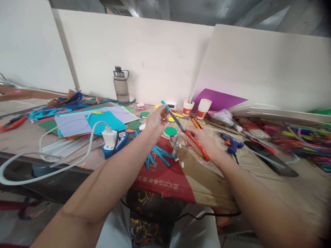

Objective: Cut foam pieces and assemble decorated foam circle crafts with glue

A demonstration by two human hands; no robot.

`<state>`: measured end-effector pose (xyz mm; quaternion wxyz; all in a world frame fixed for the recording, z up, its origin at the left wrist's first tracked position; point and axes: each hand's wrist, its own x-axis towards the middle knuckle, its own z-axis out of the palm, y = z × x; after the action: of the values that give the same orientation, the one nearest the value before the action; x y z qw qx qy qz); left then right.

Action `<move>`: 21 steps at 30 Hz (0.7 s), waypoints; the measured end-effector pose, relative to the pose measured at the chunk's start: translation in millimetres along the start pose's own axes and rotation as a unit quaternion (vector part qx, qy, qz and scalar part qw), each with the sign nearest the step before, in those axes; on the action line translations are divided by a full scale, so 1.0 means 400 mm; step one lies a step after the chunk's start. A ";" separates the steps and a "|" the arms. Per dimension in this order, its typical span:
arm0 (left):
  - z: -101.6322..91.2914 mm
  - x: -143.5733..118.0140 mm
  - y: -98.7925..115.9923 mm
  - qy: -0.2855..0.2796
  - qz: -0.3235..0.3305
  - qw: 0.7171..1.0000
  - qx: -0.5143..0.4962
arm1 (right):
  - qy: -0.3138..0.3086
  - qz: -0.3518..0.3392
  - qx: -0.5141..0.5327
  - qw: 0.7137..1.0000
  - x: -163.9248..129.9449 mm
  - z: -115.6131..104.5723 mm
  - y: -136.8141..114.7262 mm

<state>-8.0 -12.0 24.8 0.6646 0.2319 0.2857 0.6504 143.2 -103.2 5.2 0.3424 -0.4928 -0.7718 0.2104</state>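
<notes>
So my left hand [157, 120] is pinching a thin blue paper strip [163, 103] up in the air, grip clamped on it between thumb and fingers. My right hand [204, 143] has its grip closed around the orange handles of the scissors [190, 136], and the blades point up at the strip and meet it right at my left fingertips.

Taking the green disc [170, 131] on the desk [232, 179] as the marker: both hands hover just above it, left hand on its left, right hand on its right. More cut blue strips [160, 154] lie just in front of the disc, on the red part of the cardboard. The blue glue gun [232, 144] sits well to its right. The white plug and power strip [111, 140] are off to its left, and the water bottle [121, 86] stands behind it to the left, by the wall.
</notes>
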 end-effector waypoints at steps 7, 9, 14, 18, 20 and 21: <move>-0.002 0.002 0.001 0.004 -0.001 1.000 0.012 | 0.016 -0.010 -0.033 0.999 -0.001 -0.001 -0.003; -0.001 0.001 0.002 0.006 -0.001 1.000 0.013 | 0.016 -0.011 -0.042 0.999 0.000 -0.001 0.000; -0.002 0.003 0.002 0.006 -0.005 1.000 0.013 | 0.025 -0.018 -0.054 0.998 0.003 -0.001 0.000; -0.005 0.006 0.001 0.000 0.000 1.000 0.021 | 0.024 -0.020 -0.051 0.998 0.002 -0.004 -0.007; -0.005 0.006 0.001 -0.001 0.000 1.000 0.021 | 0.027 -0.020 -0.053 0.998 -0.001 -0.005 -0.009; -0.005 0.006 0.002 -0.001 -0.001 1.000 0.019 | 0.028 -0.020 -0.053 0.998 -0.004 -0.006 -0.010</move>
<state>-10.1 -9.8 23.6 0.6608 0.2452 0.2975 0.6440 142.9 -106.2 9.0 0.3417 -0.4999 -0.7819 0.1486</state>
